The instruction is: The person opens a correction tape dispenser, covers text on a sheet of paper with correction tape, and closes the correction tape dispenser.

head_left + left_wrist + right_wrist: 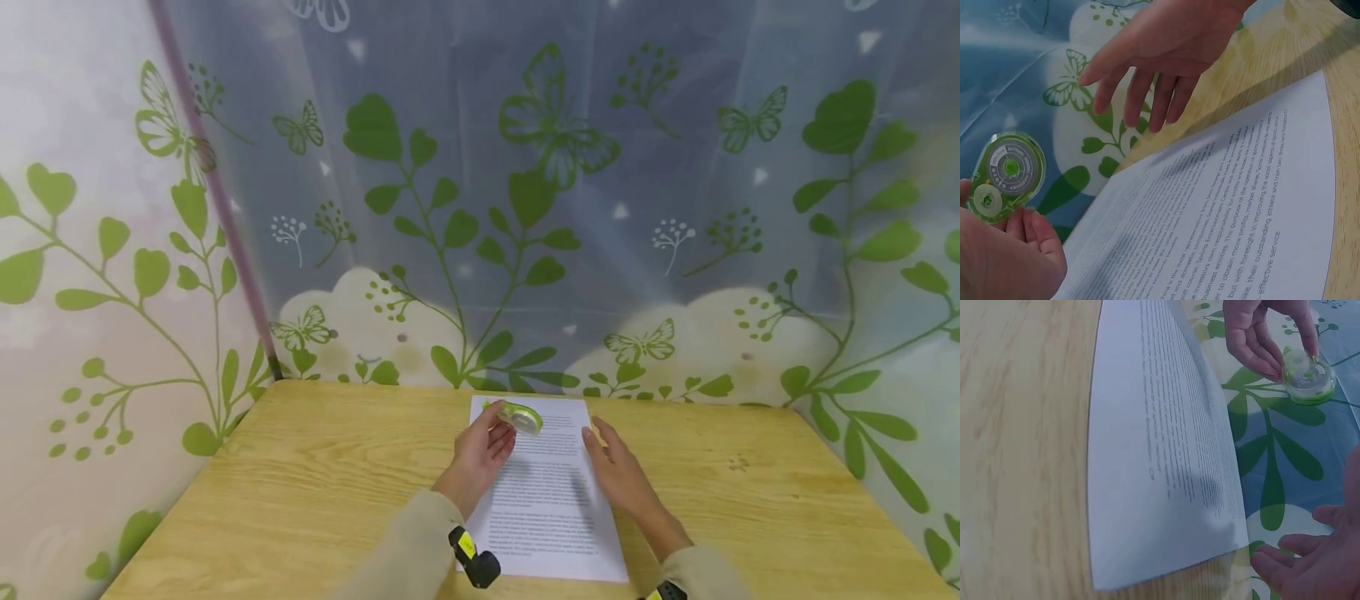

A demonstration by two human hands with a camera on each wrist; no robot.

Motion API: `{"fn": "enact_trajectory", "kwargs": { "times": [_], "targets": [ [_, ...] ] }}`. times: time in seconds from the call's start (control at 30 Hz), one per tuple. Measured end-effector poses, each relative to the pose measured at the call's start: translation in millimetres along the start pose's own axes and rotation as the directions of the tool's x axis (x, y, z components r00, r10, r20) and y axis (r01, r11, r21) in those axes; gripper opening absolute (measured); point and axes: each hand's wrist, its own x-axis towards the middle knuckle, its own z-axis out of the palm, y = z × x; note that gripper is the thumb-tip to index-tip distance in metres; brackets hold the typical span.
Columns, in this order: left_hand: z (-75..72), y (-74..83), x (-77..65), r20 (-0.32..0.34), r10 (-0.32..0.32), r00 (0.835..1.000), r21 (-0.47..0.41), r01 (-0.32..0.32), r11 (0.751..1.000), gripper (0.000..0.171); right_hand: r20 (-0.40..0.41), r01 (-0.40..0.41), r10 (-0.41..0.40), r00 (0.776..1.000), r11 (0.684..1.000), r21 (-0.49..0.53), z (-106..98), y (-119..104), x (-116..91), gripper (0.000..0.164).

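Observation:
A green, see-through correction tape dispenser [522,418] is held up over the far part of a printed sheet of paper [547,517]. My left hand [480,454] pinches one end of it between thumb and fingers. In the left wrist view the correction tape [1010,169] shows its round grey reel and a smaller pale wheel through the case. My right hand [618,475] hovers by the sheet's right edge, its fingers loosely extended and holding nothing. The right wrist view also shows the right hand [1316,556] with fingers spread, apart from the correction tape [1307,378].
The paper lies on a light wooden table [337,467]. Behind the table hangs a blue-grey curtain [480,208] printed with green leaves and butterflies, and a pale one [97,333] hangs at the left. Both sleeves carry black wrist cameras.

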Motion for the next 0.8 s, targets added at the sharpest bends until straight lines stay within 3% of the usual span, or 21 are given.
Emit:
{"fn": "enact_trajectory", "kwargs": {
  "times": [0.33,0.8],
  "targets": [
    [9.6,-14.6,-8.2,0.034,-0.073,0.997,-0.02,0.073,0.997,0.034,-0.057,0.004,-0.001,0.998,0.999,0.046,12,-13,-1,0.067],
    [22.0,-30.5,-15.8,0.085,-0.085,0.993,0.0,0.085,0.996,0.037,-0.103,0.026,-0.021,0.994,0.999,0.045,22,-23,5,0.071]
  ]
}}
